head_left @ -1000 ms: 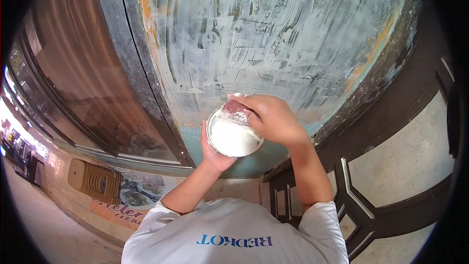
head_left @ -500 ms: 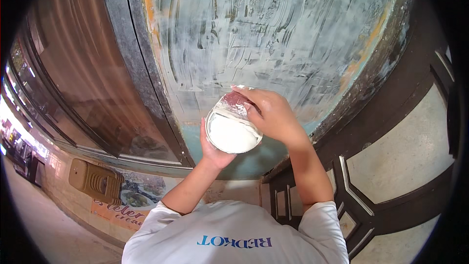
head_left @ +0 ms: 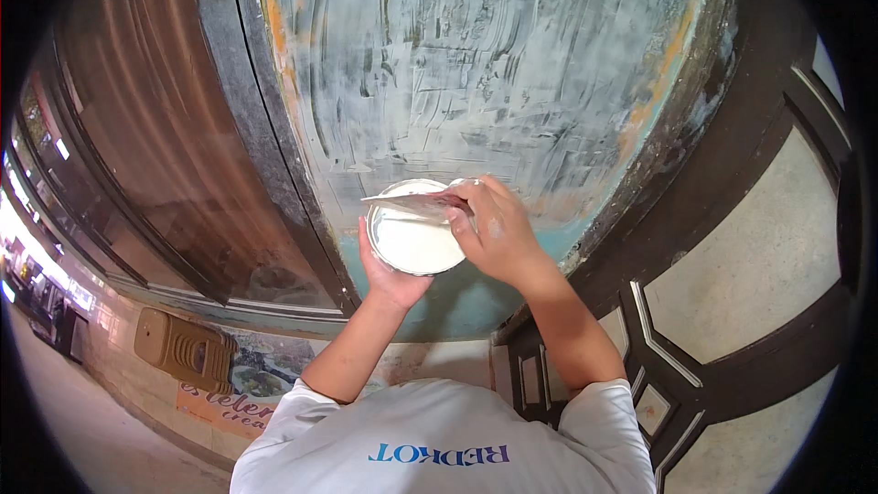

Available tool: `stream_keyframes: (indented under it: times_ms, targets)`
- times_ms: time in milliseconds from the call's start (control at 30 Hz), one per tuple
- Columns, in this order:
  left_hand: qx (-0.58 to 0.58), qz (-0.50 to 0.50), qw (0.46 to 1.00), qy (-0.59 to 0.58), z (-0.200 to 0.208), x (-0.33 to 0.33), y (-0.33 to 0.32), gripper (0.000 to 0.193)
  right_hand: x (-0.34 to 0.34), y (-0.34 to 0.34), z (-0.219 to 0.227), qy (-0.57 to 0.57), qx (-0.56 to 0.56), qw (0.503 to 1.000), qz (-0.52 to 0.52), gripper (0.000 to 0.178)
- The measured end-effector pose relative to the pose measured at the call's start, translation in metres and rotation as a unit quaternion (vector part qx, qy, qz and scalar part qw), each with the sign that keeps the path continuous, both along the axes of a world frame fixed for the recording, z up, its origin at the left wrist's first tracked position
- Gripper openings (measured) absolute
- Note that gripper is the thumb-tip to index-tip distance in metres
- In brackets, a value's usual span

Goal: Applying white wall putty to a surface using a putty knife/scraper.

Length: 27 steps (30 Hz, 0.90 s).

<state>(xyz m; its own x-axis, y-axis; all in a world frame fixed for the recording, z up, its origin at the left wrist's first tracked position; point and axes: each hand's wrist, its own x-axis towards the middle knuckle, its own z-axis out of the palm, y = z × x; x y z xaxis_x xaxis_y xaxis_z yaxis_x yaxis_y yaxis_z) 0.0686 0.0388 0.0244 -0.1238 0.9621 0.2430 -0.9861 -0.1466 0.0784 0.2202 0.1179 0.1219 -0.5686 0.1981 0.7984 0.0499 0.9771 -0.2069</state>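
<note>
The tub (head_left: 369,243) of white paste (head_left: 416,245) sits in the middle, near side of the wall (head_left: 503,82), its mouth facing up, most likely so nothing spills. The left hand (head_left: 394,284) grips it from the left and near side, thumb up along the wall of the tub, which seems meant to leave the mouth free. The right hand (head_left: 498,230) is closed on the right end of the scraper (head_left: 402,204), thumb against fingers, so the blade stays clear to reach left over the far part of the tub; whether it touches the rim I cannot tell. Outward, a window (head_left: 137,128) stands left, a door (head_left: 745,261) right, and brown chairs (head_left: 183,348) near left. Compared with half a second ago, the scraper has turned: then its reddish face showed at the far rim, whereas now it appears nearly edge-on, pointing left. The tub also shows slightly farther left, while both grips remain.
</note>
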Motion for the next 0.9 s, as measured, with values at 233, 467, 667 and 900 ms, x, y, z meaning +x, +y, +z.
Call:
stream_keyframes:
  times_ms: [233,467,667,900]
  targets:
    - [-0.091,0.078,0.992,0.035,0.007,0.011,-0.008,0.074,0.013,0.000,-0.019,0.075,-0.268,0.960,-0.012,0.024]
    - [-0.045,0.062,0.996,0.040,0.008,0.013,-0.014,0.079,0.036,0.002,-0.034,0.100,-0.257,0.961,-0.006,0.024]
    - [-0.052,0.066,0.995,0.054,0.005,0.018,-0.016,0.082,0.056,-0.003,-0.034,0.052,-0.332,0.941,-0.031,0.022]
    - [-0.066,0.057,0.995,0.049,0.006,0.026,-0.016,0.081,0.050,-0.004,-0.033,0.127,-0.447,0.885,0.037,0.020]
